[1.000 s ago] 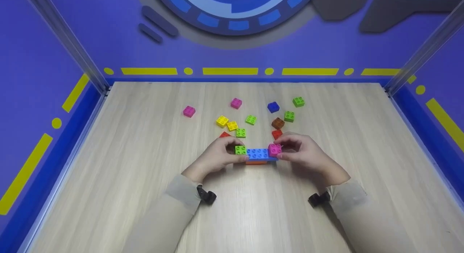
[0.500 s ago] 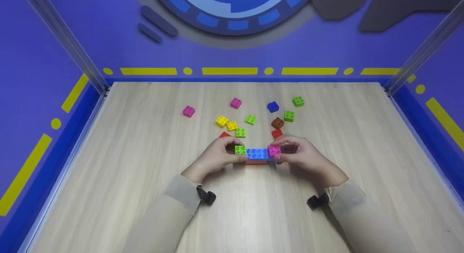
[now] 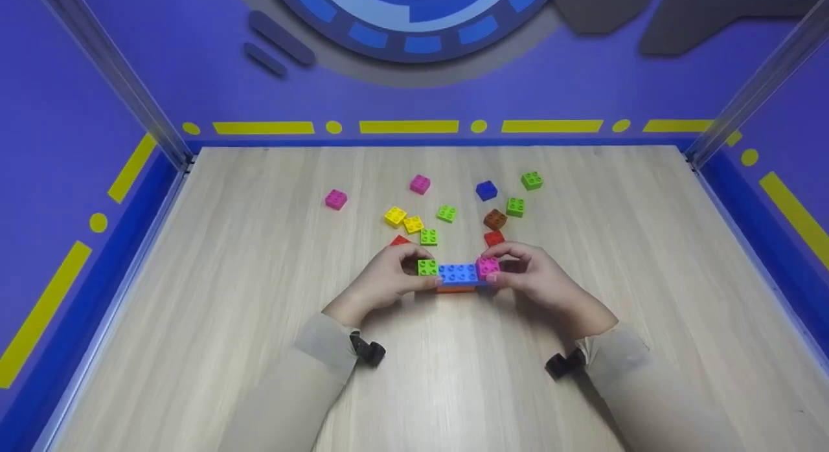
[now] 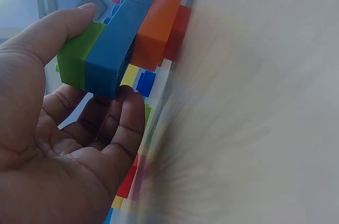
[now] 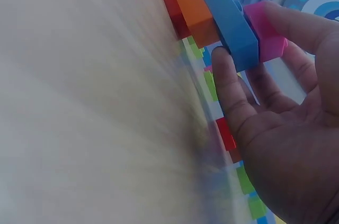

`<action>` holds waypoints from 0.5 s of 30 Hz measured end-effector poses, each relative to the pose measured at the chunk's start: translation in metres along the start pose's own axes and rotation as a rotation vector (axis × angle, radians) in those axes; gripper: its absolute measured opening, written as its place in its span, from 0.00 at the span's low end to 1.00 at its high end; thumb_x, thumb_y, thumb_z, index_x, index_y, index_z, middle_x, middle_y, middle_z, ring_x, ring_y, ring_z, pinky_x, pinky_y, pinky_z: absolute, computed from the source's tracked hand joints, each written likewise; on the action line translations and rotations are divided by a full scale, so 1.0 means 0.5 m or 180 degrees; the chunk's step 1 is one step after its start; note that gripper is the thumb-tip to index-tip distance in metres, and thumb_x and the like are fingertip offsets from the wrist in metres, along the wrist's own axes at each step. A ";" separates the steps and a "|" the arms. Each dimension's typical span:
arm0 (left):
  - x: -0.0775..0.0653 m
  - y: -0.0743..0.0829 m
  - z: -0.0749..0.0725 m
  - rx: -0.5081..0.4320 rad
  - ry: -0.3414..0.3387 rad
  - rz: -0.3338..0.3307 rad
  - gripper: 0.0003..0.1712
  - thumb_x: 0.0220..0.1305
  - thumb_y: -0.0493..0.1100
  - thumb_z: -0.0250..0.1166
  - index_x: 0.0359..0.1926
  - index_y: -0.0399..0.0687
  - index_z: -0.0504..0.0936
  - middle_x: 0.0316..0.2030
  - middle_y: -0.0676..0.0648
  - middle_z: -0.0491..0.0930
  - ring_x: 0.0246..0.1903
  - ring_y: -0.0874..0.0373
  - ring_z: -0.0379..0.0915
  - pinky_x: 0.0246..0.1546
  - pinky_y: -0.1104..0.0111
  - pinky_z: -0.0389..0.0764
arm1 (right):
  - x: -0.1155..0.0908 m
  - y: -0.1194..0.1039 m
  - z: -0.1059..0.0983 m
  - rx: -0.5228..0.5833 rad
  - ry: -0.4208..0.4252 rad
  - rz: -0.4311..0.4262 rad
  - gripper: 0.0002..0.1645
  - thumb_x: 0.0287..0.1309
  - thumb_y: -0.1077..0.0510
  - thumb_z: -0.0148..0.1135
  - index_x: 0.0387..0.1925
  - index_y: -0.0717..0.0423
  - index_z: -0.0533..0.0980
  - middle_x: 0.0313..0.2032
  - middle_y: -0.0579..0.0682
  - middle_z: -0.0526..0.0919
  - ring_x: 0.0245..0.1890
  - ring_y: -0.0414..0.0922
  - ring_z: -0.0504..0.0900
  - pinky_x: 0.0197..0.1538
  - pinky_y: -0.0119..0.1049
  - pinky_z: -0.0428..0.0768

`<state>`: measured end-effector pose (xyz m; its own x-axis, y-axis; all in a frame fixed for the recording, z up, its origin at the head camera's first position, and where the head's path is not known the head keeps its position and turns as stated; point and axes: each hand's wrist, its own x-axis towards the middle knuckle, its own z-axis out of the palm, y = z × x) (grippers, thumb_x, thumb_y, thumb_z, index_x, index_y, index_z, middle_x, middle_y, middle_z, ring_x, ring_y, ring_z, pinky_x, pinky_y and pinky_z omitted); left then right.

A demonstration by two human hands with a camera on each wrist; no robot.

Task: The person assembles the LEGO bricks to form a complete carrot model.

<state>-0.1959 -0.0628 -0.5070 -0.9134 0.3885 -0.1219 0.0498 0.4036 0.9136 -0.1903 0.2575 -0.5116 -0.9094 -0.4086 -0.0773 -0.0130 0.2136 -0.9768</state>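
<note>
A long blue brick layer (image 3: 457, 273) lies on an orange brick (image 3: 455, 289), and under that a red brick (image 4: 177, 33) shows. On its left end sits a green brick (image 3: 427, 267), which my left hand (image 3: 382, 277) pinches, thumb on the green and fingers beneath the blue end. At the right end a pink brick (image 3: 488, 268) stands on the blue studs. My right hand (image 3: 547, 277) pinches it, thumb at its front; in the right wrist view a fingertip presses the blue underside (image 5: 233, 33).
Loose bricks lie behind the hands: two yellow (image 3: 395, 216), two pink (image 3: 336, 199), several green (image 3: 446, 213), a dark blue (image 3: 486, 190), a brown (image 3: 495, 219) and two red ones (image 3: 494, 238). Blue panels (image 3: 414, 102) wall the wooden table's back and sides.
My right hand has shifted slightly left, its thumb now farther over the front of the pink brick. My left hand and the green brick hold nearly still.
</note>
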 end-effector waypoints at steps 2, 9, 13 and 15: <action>-0.001 0.001 0.000 -0.0001 -0.0004 -0.0009 0.24 0.67 0.51 0.84 0.59 0.51 0.89 0.64 0.48 0.87 0.65 0.49 0.77 0.77 0.48 0.72 | 0.000 0.000 0.001 0.0112 -0.0049 0.0052 0.25 0.70 0.67 0.74 0.65 0.67 0.81 0.57 0.49 0.88 0.47 0.48 0.92 0.50 0.41 0.93; -0.001 -0.001 -0.001 0.0041 -0.0006 -0.0014 0.24 0.67 0.50 0.84 0.60 0.52 0.89 0.65 0.48 0.86 0.68 0.48 0.76 0.79 0.47 0.70 | 0.000 0.004 0.000 0.0143 -0.0111 0.0110 0.27 0.73 0.65 0.73 0.68 0.68 0.80 0.58 0.49 0.87 0.42 0.45 0.92 0.49 0.40 0.94; 0.000 -0.001 -0.001 0.0045 -0.0016 -0.0006 0.23 0.67 0.51 0.84 0.59 0.52 0.89 0.62 0.49 0.87 0.63 0.50 0.77 0.75 0.50 0.73 | 0.001 0.005 0.001 0.0172 -0.0095 0.0132 0.26 0.72 0.65 0.73 0.67 0.68 0.80 0.56 0.49 0.88 0.43 0.44 0.91 0.49 0.39 0.93; 0.000 0.000 -0.001 0.0034 -0.0022 0.0000 0.23 0.67 0.51 0.84 0.59 0.51 0.89 0.59 0.49 0.87 0.60 0.51 0.77 0.70 0.53 0.74 | 0.001 0.004 0.003 0.0181 -0.0077 0.0152 0.25 0.72 0.65 0.73 0.67 0.68 0.81 0.55 0.49 0.88 0.43 0.45 0.91 0.49 0.39 0.93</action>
<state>-0.1962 -0.0631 -0.5070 -0.9106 0.3941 -0.1247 0.0540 0.4123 0.9094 -0.1900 0.2566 -0.5139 -0.8981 -0.4208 -0.1282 0.0544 0.1830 -0.9816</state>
